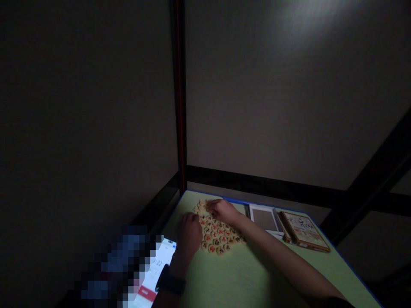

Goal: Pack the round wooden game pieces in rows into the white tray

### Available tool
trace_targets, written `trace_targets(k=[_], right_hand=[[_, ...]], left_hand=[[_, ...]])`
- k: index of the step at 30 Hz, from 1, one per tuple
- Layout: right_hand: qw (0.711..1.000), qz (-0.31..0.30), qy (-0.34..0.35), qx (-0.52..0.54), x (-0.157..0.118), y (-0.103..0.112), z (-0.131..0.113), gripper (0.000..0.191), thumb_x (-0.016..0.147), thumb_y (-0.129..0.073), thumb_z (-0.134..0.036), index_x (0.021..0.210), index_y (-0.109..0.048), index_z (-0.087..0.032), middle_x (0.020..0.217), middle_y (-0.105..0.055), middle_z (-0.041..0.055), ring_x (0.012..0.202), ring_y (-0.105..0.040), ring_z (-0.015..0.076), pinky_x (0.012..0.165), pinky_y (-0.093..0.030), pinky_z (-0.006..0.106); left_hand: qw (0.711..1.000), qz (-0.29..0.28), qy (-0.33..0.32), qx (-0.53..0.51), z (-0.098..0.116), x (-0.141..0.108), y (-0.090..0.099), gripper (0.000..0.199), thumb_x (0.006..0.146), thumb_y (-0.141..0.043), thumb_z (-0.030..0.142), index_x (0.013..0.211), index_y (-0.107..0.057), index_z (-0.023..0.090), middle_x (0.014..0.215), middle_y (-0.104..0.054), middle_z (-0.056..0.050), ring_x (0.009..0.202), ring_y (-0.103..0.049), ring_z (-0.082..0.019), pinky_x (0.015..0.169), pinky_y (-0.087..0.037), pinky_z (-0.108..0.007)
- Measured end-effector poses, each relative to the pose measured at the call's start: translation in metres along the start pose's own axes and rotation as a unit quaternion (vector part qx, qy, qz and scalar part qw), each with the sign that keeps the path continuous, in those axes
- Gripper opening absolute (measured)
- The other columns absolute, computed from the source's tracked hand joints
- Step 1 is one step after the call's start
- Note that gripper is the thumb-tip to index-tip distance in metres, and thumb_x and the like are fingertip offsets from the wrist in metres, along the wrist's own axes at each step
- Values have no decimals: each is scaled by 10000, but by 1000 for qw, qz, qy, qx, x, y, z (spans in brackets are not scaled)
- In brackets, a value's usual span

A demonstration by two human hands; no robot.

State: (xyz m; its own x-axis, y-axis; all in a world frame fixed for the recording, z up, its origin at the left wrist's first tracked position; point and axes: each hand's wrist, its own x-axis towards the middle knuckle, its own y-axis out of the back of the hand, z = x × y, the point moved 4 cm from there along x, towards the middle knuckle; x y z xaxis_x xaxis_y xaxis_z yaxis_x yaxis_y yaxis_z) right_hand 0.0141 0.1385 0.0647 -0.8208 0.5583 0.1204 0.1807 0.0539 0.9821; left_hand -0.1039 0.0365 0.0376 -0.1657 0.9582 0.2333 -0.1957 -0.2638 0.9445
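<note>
Round wooden pieces (214, 236) with red and black characters lie in a cluster on the green table (234, 273). At the cluster's left edge is my left hand (190, 231), its fingers curled; what they hold, if anything, is hidden. My right hand (223, 210) reaches across the far side of the cluster, its fingers pinched together over pieces near the back; I cannot make out anything between them. Several plain-faced pieces (201, 206) sit just left of its fingertips. A dark band is around my left wrist.
An open, shallow white-edged box (263, 219) stands at the back right, beside a flat box with a printed lid (305, 230). A lit phone screen (157, 265) is left of my left wrist. Walls rise behind the table.
</note>
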Motion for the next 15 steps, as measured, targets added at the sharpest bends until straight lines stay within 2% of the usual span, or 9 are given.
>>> trace_targets(k=[3, 7, 10, 15], right_hand=[[999, -7, -29, -22, 17, 2, -9, 243, 924, -529, -192, 1054, -734, -204, 1117, -724, 92, 1051, -665, 204, 872, -469, 255], [997, -22, -66, -44, 36, -5, -20, 249, 927, -534, -276, 1033, -739, -184, 1098, -723, 148, 990, -692, 263, 806, -505, 305], [994, -37, -88, -60, 42, -12, -25, 235, 897, -558, -261, 1006, -735, -154, 1079, -726, 189, 971, -700, 301, 794, -514, 342], [994, -50, -81, -45, 41, -12, -23, 223, 890, -541, -203, 1018, -713, -139, 1070, -732, 192, 966, -699, 280, 787, -493, 315]], left_hand=[[1000, -6, 2, 1, 1, 0, 2, 323, 923, -439, 109, 1142, -676, 121, 1151, -661, -138, 1092, -569, -252, 931, -419, -354], [1000, -7, 12, 9, 0, 0, 1, 315, 908, -436, 98, 1107, -678, 128, 1123, -659, -127, 1096, -565, -253, 923, -416, -351], [1000, -2, 10, 15, -1, 1, 0, 303, 900, -435, 95, 1076, -679, 135, 1096, -661, -116, 1072, -565, -244, 918, -410, -350], [1000, -3, 9, 14, 0, 0, 0, 300, 904, -428, 95, 1061, -680, 137, 1093, -662, -119, 1066, -561, -249, 905, -407, -356]])
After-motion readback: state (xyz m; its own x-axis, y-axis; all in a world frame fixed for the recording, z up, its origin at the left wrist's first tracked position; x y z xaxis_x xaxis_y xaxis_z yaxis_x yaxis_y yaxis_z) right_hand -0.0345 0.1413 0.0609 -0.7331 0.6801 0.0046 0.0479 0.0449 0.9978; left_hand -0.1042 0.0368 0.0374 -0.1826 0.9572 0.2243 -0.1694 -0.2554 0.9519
